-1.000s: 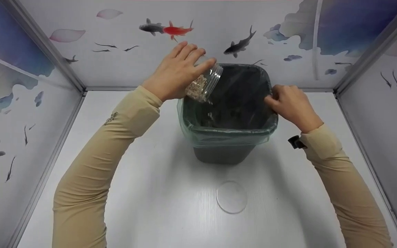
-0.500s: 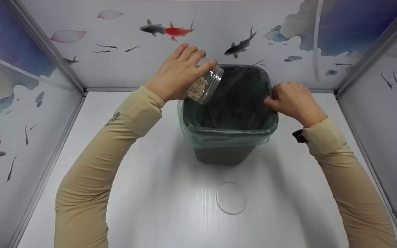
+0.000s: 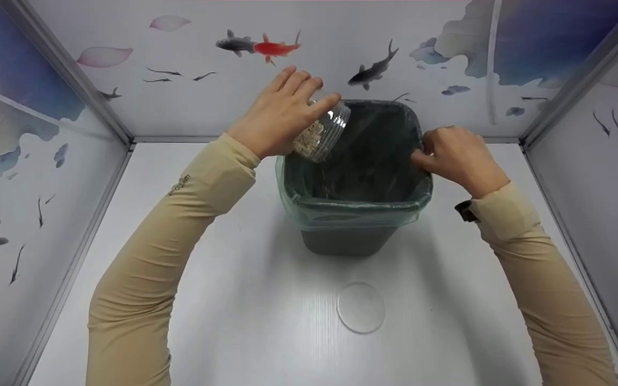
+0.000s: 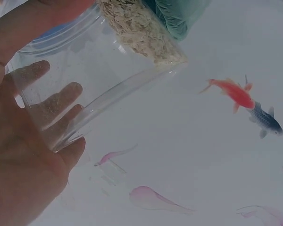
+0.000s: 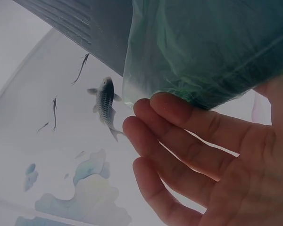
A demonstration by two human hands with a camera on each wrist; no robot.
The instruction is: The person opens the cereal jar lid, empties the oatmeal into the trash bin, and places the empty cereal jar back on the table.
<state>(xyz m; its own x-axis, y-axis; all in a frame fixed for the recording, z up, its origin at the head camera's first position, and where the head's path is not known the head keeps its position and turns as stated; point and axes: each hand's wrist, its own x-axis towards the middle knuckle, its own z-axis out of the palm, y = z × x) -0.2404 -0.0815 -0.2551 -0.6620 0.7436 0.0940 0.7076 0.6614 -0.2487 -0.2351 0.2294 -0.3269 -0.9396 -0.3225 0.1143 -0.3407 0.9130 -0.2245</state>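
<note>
Beige flakes (image 3: 310, 138) lie in a tilted jar (image 3: 337, 120) — left grip (image 3: 285, 113) around it.

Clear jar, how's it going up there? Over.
Left hand grips jar, tilted over bin, flakes inside. Right hand pinches bin's lined rim. Nothing visibly in the way; clear disc lies on table.

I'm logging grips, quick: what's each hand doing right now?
Left hand: gripping the tilted clear jar.
Right hand: holding the lined bin at its rim.
</note>
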